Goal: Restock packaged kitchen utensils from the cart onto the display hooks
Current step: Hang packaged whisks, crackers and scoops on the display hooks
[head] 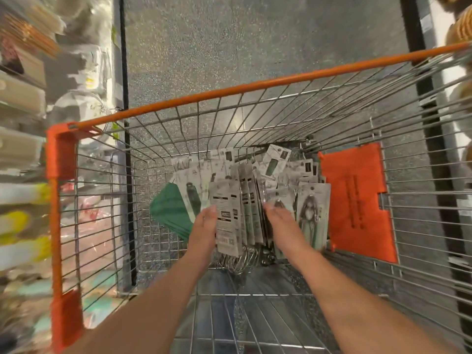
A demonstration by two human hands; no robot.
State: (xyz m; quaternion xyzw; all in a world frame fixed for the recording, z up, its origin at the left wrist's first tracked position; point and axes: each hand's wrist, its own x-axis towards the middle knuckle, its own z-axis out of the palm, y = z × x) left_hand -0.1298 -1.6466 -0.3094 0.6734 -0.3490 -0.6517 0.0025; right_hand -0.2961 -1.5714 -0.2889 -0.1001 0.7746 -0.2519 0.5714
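Inside the wire cart (178, 139) with the orange rim lies a heap of carded kitchen utensils. Both my arms reach down into it. My left hand (204, 226) grips the left side of an upright stack of whisk packages (235, 215), thumb on the front card; the metal whisk loops hang out below. My right hand (281, 221) has its fingers pushed into the right side of the same stack, between the cards. Right of it stands another whisk card (313, 213). More utensil cards (273, 164) lie behind.
A green flat item (169, 213) lies at the left of the heap. An orange plastic flap (357, 200) hangs on the cart's right wall. Blurred store shelves (25, 149) with goods run along the left; a dark post (429, 123) and more shelving stand on the right.
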